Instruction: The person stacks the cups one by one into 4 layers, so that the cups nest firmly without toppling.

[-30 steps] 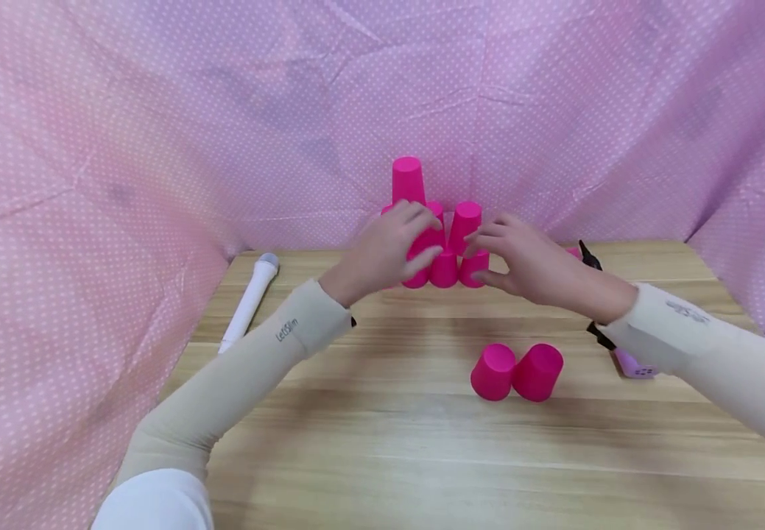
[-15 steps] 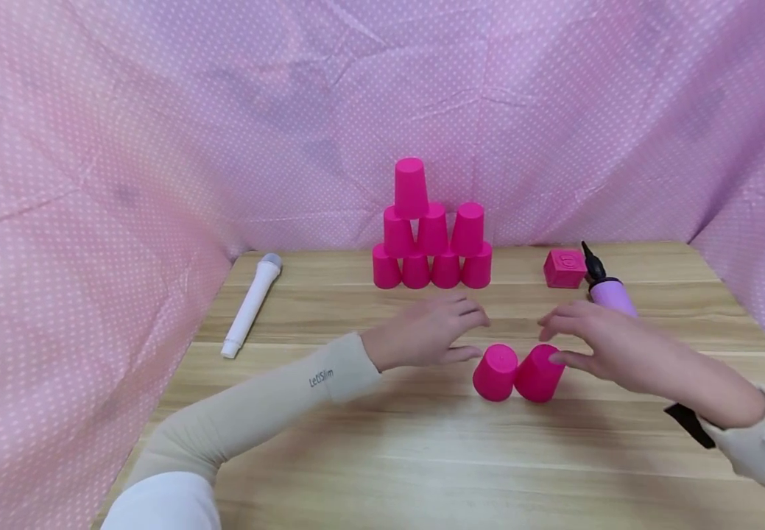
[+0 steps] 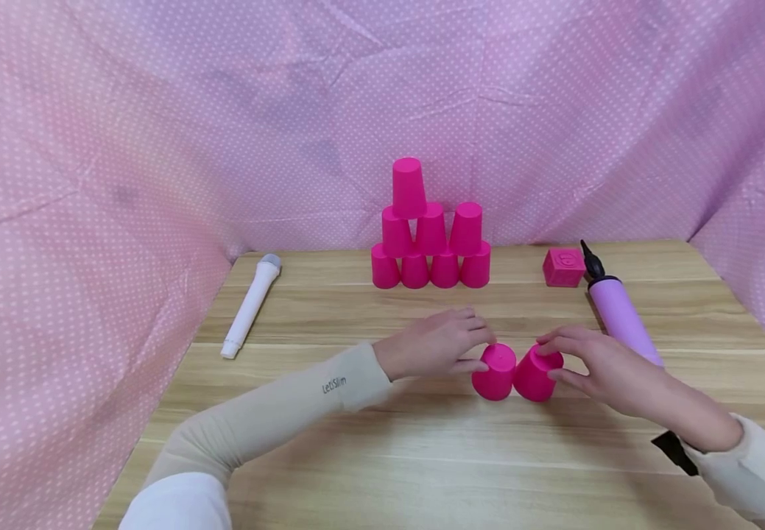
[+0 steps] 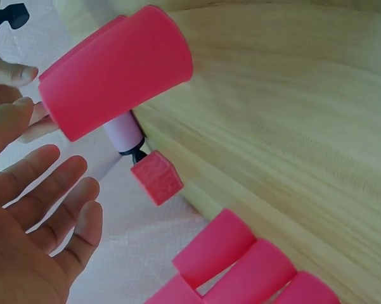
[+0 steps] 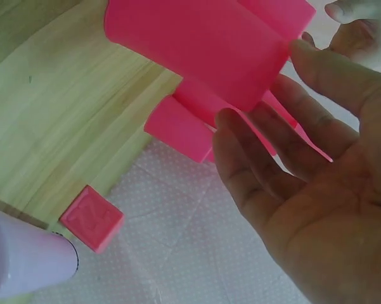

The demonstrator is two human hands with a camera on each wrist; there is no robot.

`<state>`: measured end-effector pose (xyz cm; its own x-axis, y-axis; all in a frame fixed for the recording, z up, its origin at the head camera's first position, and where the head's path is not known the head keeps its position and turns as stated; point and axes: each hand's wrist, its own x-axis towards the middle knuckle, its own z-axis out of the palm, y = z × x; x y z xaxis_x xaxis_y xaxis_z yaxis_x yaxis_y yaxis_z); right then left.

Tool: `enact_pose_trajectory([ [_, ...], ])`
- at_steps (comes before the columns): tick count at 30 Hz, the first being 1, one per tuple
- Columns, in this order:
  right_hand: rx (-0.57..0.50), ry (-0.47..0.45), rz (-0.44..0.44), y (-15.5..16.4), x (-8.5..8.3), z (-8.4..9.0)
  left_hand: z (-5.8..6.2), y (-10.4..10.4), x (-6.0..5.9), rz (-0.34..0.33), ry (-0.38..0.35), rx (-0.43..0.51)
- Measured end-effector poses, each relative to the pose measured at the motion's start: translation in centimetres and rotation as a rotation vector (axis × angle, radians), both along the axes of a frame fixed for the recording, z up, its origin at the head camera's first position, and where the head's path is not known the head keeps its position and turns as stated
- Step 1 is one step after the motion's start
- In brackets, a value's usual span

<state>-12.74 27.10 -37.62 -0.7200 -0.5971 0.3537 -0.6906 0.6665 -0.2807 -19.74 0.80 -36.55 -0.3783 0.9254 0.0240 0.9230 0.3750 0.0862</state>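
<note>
Two pink plastic cups stand upside down side by side on the wooden table, a left cup (image 3: 493,377) and a right cup (image 3: 533,379). My left hand (image 3: 445,344) reaches beside the left cup, thumb tip at its side and relaxed fingers just behind its top. In the left wrist view, the left hand's fingers (image 4: 70,180) are spread below the cups. My right hand (image 3: 604,364) pinches the right cup near its upturned base, thumb on the near side, fingers over the far side. Behind them, a stepped stack of upside-down pink cups (image 3: 431,230) rises in three rows.
A white microphone (image 3: 249,305) lies at the table's left. Back right, a pink cube (image 3: 564,267) with a raised mark sits beside a purple hand pump (image 3: 621,316) with a black nozzle. Pink dotted cloth (image 3: 329,118) hangs behind and around the table.
Both hands have come back from the stack towards the two front cups. Over the last half second the left moved slightly right and the right closed in on its cup. The cups stay put.
</note>
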Motion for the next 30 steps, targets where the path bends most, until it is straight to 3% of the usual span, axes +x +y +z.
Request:
enact_pose_trajectory([
  [12, -0.035, 0.014, -0.037, -0.3, -0.1, -0.3, -1.2, 0.6, 0.3, 0.003, -0.006, 0.021],
  [21, -0.036, 0.011, -0.041, -0.4, -0.1, -0.4, -1.2, 1.2, 0.3, 0.016, -0.109, 0.048],
  [30, -0.029, 0.003, -0.055, -0.5, -0.1, -0.4, -1.1, 1.1, 0.1, 0.021, -0.126, 0.024],
])
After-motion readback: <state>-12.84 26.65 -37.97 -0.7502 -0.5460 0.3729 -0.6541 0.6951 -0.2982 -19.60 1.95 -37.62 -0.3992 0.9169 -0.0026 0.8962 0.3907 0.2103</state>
